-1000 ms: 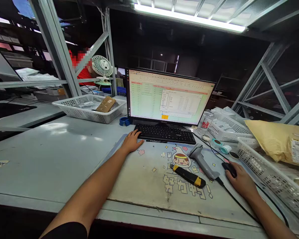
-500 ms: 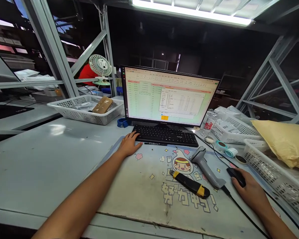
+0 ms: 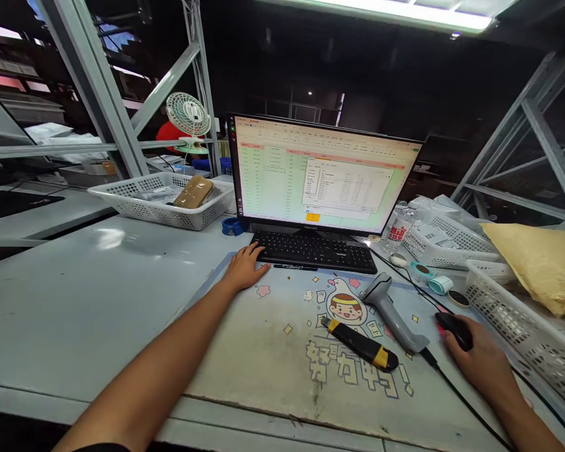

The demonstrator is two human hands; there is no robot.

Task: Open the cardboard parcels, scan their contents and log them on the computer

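Note:
My left hand (image 3: 245,268) lies open at the left end of the black keyboard (image 3: 315,252), fingertips on its edge and nothing in its grasp. At the right side of the printed desk mat (image 3: 245,351), my right hand (image 3: 480,351) is wrapped over a black computer mouse (image 3: 454,330). Between the hands lie a grey barcode scanner (image 3: 395,317) and a black-and-yellow box cutter (image 3: 360,343). Behind the keyboard stands a lit monitor (image 3: 273,182) with a spreadsheet and a smaller window on it. A black pen (image 3: 295,267) sits just below the keyboard.
A white basket (image 3: 198,220) holding a brown packet stands back left, near a small fan (image 3: 188,115). Along the right are more white baskets (image 3: 522,326), a yellow padded bag (image 3: 541,263), tape rolls (image 3: 440,285) and a plastic bottle (image 3: 400,227). The scanner's cable (image 3: 466,395) runs toward the front right.
My right hand and the mouse have shifted slightly right, and a red glow now shows by the mouse. My left hand stays at the keyboard. The view has tilted slightly.

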